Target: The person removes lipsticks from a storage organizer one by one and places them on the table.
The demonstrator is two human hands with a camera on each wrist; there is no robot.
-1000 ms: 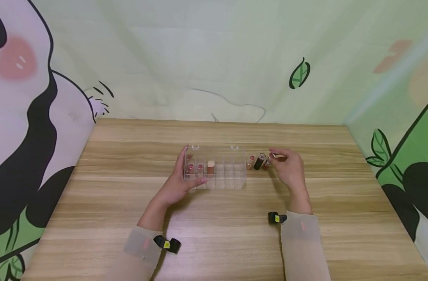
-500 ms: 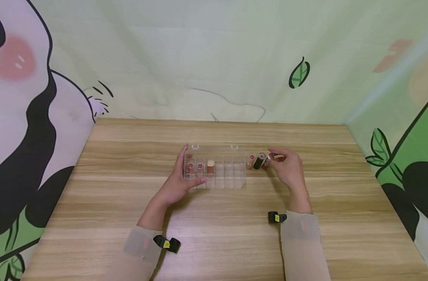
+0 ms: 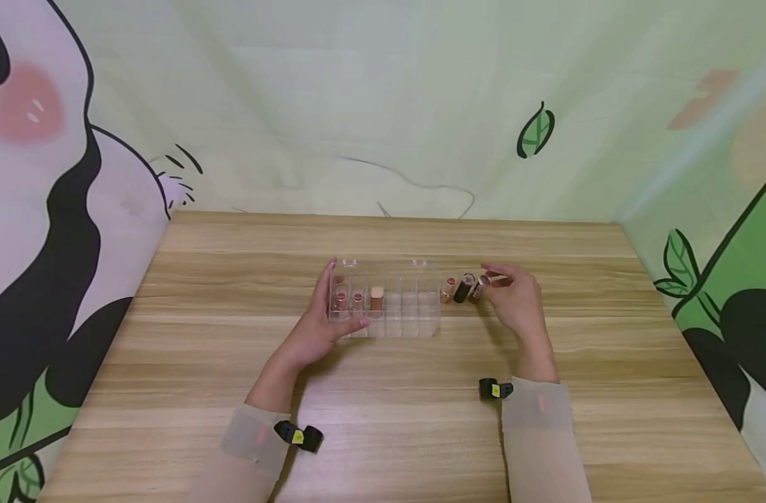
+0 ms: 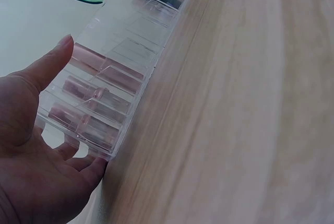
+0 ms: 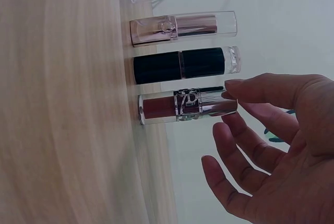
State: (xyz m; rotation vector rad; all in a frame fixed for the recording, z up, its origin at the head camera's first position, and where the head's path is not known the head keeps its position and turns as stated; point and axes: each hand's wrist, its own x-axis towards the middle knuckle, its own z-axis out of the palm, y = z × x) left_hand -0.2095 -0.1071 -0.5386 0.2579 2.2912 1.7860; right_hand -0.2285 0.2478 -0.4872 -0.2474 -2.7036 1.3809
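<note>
My left hand grips the left end of a clear divided lipstick organizer, thumb along its front and fingers at the side. Inside, toward the left, stand two pink lipsticks with clear parts and a wider brown-pink tube with a pale top. Right of the organizer, my right hand pinches the silver cap of a dark red lip gloss tube between thumb and fingertip. The tube is upright, its base at the tabletop. Its other fingers are loosely bent, away from the tube.
Between the organizer and the gloss stand a black lipstick with a clear top and a pink-gold lipstick, close together in a row. Wood-grain table surrounds everything. Behind it hangs a printed cloth backdrop.
</note>
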